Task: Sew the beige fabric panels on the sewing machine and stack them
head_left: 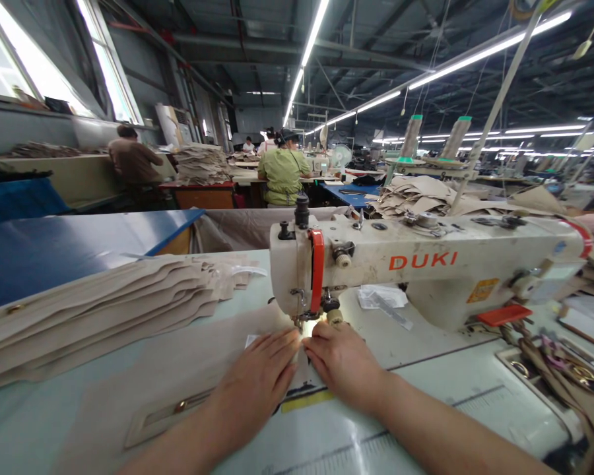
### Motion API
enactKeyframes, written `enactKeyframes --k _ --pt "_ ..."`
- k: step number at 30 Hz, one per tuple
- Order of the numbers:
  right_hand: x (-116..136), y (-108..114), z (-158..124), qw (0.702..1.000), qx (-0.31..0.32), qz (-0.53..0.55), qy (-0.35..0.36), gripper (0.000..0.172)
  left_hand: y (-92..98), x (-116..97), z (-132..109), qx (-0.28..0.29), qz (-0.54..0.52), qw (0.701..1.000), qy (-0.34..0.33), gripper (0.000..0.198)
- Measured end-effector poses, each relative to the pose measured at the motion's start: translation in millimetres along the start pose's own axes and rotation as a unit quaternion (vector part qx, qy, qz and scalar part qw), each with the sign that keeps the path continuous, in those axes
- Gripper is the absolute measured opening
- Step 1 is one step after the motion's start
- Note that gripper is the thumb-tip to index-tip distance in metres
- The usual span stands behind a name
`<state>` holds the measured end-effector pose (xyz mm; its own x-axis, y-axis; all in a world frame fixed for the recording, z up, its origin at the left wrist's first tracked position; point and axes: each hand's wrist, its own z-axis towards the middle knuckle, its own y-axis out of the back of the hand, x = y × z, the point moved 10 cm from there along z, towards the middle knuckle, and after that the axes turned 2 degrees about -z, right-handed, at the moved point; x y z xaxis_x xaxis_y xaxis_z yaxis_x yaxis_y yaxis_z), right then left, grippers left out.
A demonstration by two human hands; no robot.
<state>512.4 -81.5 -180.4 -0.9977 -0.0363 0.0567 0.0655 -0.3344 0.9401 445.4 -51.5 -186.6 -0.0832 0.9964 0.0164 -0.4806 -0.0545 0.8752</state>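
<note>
A white sewing machine (361, 254) marked DUKI stands before me, its needle and presser foot (301, 324) just beyond my fingertips. My left hand (263, 366) lies flat, fingers stretched out, on a thin beige fabric panel (178, 353) left of the needle. This panel has a long slot with a gold zipper pull (181, 406) at its near side. My right hand (339, 359) has its fingers bent and pressed together at the panel's right edge, beside the presser foot. The lit needle area is partly hidden by both hands.
Stacked beige panels (129, 303) lie left on the table. A small plastic packet (382, 297) sits under the machine arm. A tray (539, 396) at right holds straps and metal rings. Thread cones (410, 138) stand behind; a person in green (283, 173) sits farther back.
</note>
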Motion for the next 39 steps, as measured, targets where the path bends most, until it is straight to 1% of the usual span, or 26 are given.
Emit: enactKeyframes --k 5,9,13,17,20,22,25,28,30,31,32,34,35,36,37,38,39 --pt "0.3 -2.6 -1.0 1.0 0.001 -0.008 0.008 0.018 -1.4 3.0 0.1 0.011 -0.025 0.999 0.016 0.035" --pt "0.9 -2.2 -0.5 1.0 0.002 -0.013 0.011 0.018 -4.6 6.4 0.6 0.021 -0.021 0.999 0.015 0.035" --pt "2.6 -0.7 -1.5 1.0 -0.008 -0.016 0.016 0.017 -9.2 14.4 1.9 0.029 -0.001 0.999 0.014 0.035" --pt "1.8 0.2 -2.1 1.0 -0.017 -0.012 0.01 0.017 -14.0 23.0 4.9 0.03 -0.011 0.999 0.02 0.032" --pt "1.0 0.6 -3.0 1.0 -0.02 -0.011 0.01 0.02 -15.8 25.7 6.4 0.037 -0.018 0.999 0.027 0.031" --pt "0.5 2.4 -4.9 0.999 -0.032 0.0 0.012 0.02 -14.3 26.0 2.3 0.047 -0.02 0.998 0.037 0.033" --pt "1.3 8.2 -9.9 0.997 -0.067 0.029 0.02 0.018 -5.0 20.6 -15.8 0.058 -0.032 0.997 0.05 0.035" --pt "4.4 12.2 -14.2 0.993 -0.091 0.061 0.033 0.018 8.0 6.4 -40.3 0.082 -0.037 0.995 0.049 0.037" --pt "8.1 13.4 -15.6 0.991 -0.096 0.083 0.045 0.019 19.3 -2.0 -52.3 0.101 -0.025 0.993 0.052 0.038" --pt "10.1 14.1 -16.1 0.99 -0.098 0.093 0.052 0.019 28.0 -4.4 -56.1 0.1 -0.012 0.993 0.057 0.04" --pt "12.2 14.8 -16.6 0.988 -0.099 0.101 0.058 0.02 39.1 -5.3 -59.0 0.088 0.005 0.994 0.063 0.043" --pt "15.5 16.4 -18.4 0.986 -0.103 0.114 0.069 0.021 66.7 -1.6 -66.4 0.036 0.047 0.994 0.089 0.051" --pt "16.6 17.0 -19.6 0.985 -0.104 0.119 0.073 0.022 78.8 2.4 -73.6 0.012 0.067 0.992 0.109 0.057" --pt "17.0 17.3 -20.9 0.984 -0.104 0.123 0.075 0.022 86.4 6.9 -83.9 0.001 0.082 0.988 0.128 0.064" --pt "17.0 17.5 -22.2 0.983 -0.104 0.128 0.075 0.022 87.7 11.1 -97.0 0.008 0.09 0.986 0.144 0.073" --pt "16.8 17.2 -23.4 0.983 -0.103 0.133 0.074 0.022 82.9 14.3 -112.6 0.033 0.093 0.983 0.153 0.083" --pt "16.6 16.7 -24.4 0.983 -0.101 0.137 0.072 0.023 73.1 15.1 -130.1 0.072 0.089 0.982 0.151 0.091"
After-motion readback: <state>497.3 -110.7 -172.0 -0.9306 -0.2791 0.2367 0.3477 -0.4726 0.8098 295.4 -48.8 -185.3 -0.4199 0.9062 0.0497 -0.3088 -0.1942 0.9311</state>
